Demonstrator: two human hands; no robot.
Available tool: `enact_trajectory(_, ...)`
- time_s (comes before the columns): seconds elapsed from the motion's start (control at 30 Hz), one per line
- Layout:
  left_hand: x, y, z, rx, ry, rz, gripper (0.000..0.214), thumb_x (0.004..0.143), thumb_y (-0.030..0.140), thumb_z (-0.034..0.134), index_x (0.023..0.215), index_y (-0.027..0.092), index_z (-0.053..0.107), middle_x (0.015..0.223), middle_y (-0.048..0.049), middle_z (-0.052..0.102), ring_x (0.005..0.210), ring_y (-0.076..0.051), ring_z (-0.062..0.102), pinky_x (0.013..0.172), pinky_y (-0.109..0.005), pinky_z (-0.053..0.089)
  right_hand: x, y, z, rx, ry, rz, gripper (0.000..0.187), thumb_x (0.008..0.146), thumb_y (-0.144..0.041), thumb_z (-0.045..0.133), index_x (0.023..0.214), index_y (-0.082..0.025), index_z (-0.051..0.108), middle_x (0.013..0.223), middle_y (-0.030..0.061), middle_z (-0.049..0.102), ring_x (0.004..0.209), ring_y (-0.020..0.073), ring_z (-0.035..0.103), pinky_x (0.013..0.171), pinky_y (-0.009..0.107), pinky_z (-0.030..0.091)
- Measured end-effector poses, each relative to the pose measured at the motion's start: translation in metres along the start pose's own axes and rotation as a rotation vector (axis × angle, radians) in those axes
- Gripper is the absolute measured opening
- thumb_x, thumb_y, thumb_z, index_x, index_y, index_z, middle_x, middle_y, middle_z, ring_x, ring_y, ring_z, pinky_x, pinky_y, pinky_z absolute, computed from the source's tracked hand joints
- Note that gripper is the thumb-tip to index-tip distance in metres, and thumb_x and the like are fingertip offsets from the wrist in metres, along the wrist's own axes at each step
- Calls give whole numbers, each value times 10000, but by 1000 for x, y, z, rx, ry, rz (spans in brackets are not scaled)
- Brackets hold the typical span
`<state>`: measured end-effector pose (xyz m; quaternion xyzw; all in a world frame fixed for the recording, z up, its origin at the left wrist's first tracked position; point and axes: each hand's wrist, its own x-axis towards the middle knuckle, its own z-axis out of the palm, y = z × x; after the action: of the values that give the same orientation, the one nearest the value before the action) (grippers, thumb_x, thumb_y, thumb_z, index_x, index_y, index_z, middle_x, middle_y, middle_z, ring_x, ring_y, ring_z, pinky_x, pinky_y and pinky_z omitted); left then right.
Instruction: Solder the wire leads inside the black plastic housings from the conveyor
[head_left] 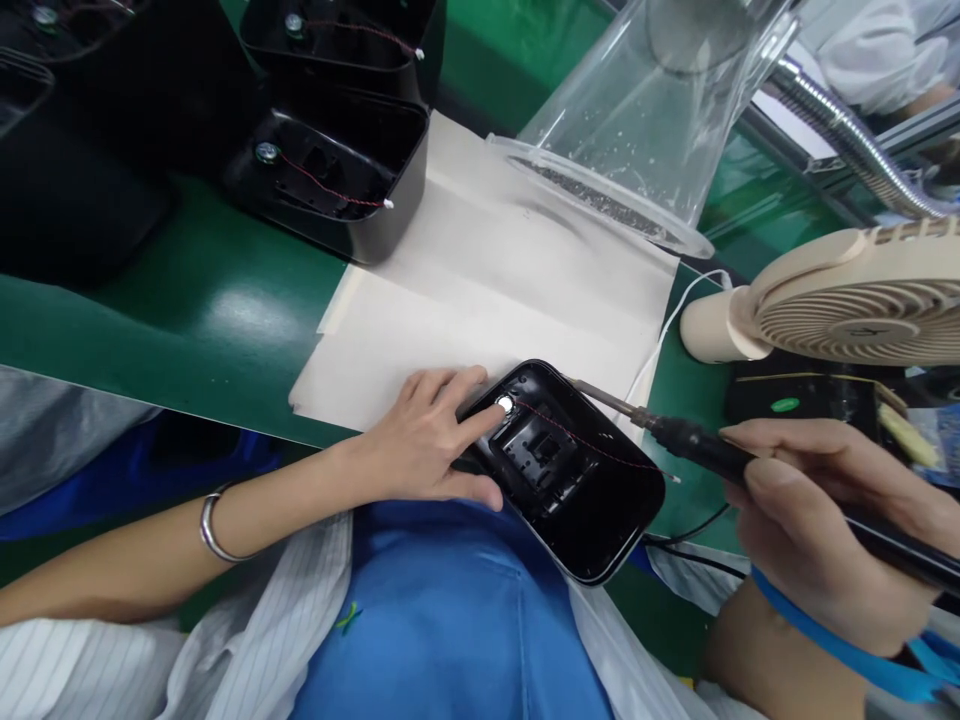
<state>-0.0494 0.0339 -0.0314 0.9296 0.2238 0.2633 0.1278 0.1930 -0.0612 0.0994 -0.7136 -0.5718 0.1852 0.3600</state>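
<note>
Black case (pixel 596 505) lies open side up between the hands, its long axis slanting from the left fingers rightward and back toward the body. The left hand (pixel 427 440) is nearer, touching it, fingers loosely spread, forefinger on a white disc (pixel 505 404). A red wire (pixel 600 452) runs from there toward the right hand (pixel 821 530), which pinches a soldering iron (pixel 701 450); its tip is just beside the far rim, contact unclear. Ahead of both hands, paper (pixel 420 335) covers part of the worktop (pixel 247 310); another case (pixel 405 195) stands beyond the left.
</note>
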Motion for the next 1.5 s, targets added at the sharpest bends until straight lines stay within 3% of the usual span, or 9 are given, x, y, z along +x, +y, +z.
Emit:
enact_trajectory(0.07,3,-3,-1,-72,-43,-38,589,905,614,290,1089,162,621,1123,-176,569,971,-276,534,784,-389,407,5,-2,-5,-21,-32,-47,48,793,-218,642,831,-220,670,582,-13,581,422,103,486,361,233,349)
enact_trajectory(0.17,13,-13,-3,-182,-138,-95,293,921,348,418,1064,212,634,1092,-92,613,923,-210,564,803,-352,397,16,-3,-4,-49,-214,-104,84,796,-190,611,844,-244,653,610,-13,610,452,121,517,378,243,372)
enact_trajectory(0.27,32,-28,-3,-282,-252,-58,282,867,190,415,1036,210,640,1059,-56,631,833,-159,577,778,-318,387,29,-2,4,-46,-353,-174,90,795,-164,601,814,-245,636,563,-31,600,453,117,531,376,230,370)
enact_trajectory(0.43,68,-49,-4,-395,-397,21,351,780,58,416,977,214,661,989,-18,651,822,-128,592,780,-277,382,45,-2,17,-80,-401,-251,101,774,-128,592,729,-213,625,527,-42,602,447,85,531,409,182,401)
enact_trajectory(0.6,80,-53,-5,-438,-441,37,371,761,13,415,949,207,669,969,-12,660,810,-115,593,771,-260,386,49,6,23,-59,-346,-239,97,771,-147,597,722,-220,638,522,-52,586,398,59,461,372,169,349)
enact_trajectory(0.77,78,-53,-5,-445,-435,29,365,767,12,421,951,200,675,966,-18,660,812,-119,597,776,-264,389,49,13,28,-64,-350,-215,109,773,-150,597,731,-233,654,585,-37,629,451,78,521,405,179,387)
enact_trajectory(1.2,75,-54,-3,-477,-396,47,375,765,4,415,959,188,679,980,-18,666,827,-122,609,770,-255,400,52,21,28,-104,-332,-221,108,771,-202,589,684,-211,651,569,-22,630,434,89,522,374,190,370)
enact_trajectory(1.37,76,-53,-5,-464,-405,42,385,761,9,408,964,198,675,983,-18,667,816,-117,601,769,-251,406,57,16,26,-156,-389,-157,123,742,-223,573,645,-205,647,547,-16,633,454,114,567,398,204,420)
enact_trajectory(1.5,76,-53,-6,-443,-422,35,390,769,18,399,981,203,670,1005,-22,664,822,-122,602,771,-260,409,58,16,27,-127,-398,-195,109,737,-192,576,644,-207,632,528,-33,621,432,102,555,401,193,420)
